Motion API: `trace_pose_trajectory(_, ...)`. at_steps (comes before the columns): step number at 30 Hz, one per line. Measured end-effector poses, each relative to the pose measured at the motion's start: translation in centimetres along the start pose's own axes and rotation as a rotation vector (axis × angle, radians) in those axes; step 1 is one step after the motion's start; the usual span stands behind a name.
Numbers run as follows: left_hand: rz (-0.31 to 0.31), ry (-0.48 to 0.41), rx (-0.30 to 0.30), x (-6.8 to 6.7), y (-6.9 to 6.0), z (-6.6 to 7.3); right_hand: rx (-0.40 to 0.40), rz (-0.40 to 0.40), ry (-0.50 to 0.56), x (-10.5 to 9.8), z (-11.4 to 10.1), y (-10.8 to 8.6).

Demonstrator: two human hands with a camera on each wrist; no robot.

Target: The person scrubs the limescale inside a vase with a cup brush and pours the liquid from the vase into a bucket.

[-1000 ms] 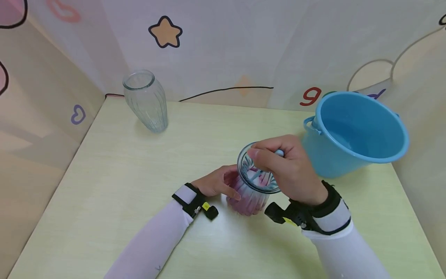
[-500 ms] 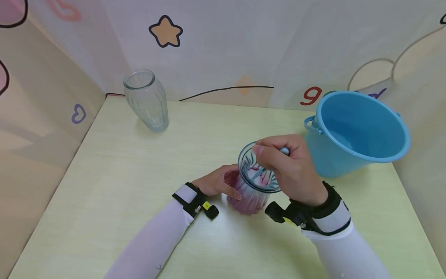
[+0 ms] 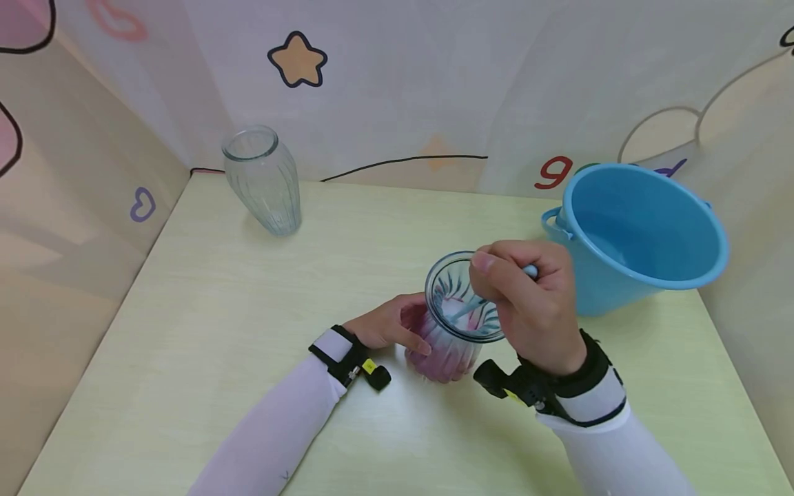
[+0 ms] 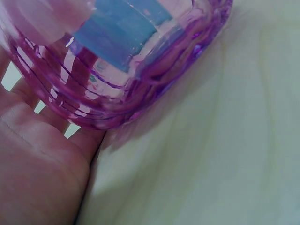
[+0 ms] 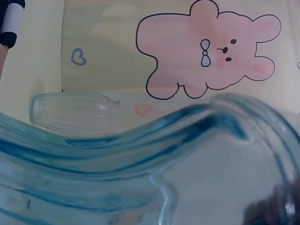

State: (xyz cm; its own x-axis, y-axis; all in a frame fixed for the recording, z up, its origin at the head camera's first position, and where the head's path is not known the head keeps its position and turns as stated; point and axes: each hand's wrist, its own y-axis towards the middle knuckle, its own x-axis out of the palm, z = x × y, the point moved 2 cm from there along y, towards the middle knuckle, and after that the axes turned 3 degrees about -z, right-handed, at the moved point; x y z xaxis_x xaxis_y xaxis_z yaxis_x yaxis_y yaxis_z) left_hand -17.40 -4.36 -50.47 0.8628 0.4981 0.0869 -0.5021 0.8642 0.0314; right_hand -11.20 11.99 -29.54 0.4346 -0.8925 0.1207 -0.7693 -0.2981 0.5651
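A ribbed glass vase (image 3: 443, 355), clear blue at the rim and pink to purple at the base, stands in the middle of the table. My left hand (image 3: 393, 322) holds its lower left side, fingers going round behind the glass; the left wrist view shows the palm (image 4: 37, 164) beside the purple base. Above the rim, my right hand (image 3: 530, 303) grips a light blue stick-like handle (image 3: 474, 306) slanting down into the vase. Through the glass, a broad blue part (image 4: 124, 35) shows at the bottom. What kind of head it has is unclear.
Another clear ribbed glass vase (image 3: 267, 186) stands at the back left. A light blue bucket (image 3: 611, 275) is close behind my right hand at the right. Decorated fabric walls (image 3: 384, 89) border the table's back and sides.
My right hand has shifted a little to the right, and the blue handle has moved and tilted with it. The left hand and the held vase look nearly unmoved.
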Motion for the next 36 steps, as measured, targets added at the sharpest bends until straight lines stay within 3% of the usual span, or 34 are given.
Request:
trace_pose_trajectory(21, 0.013, 0.008, -0.012, 0.1, -0.1, -0.1, -0.166, 0.012, 0.155, -1.0, -1.4, -0.2)
trace_pose_trajectory(29, 0.011, 0.016, -0.016, 0.1, 0.0, -0.1, -0.174, 0.049, 0.128, -1.0, -1.3, 0.0)
trace_pose_trajectory(36, 0.011, 0.033, -0.019, 0.1, 0.0, 0.0, -0.147, 0.057, -0.001, -0.8, -0.9, -0.1)
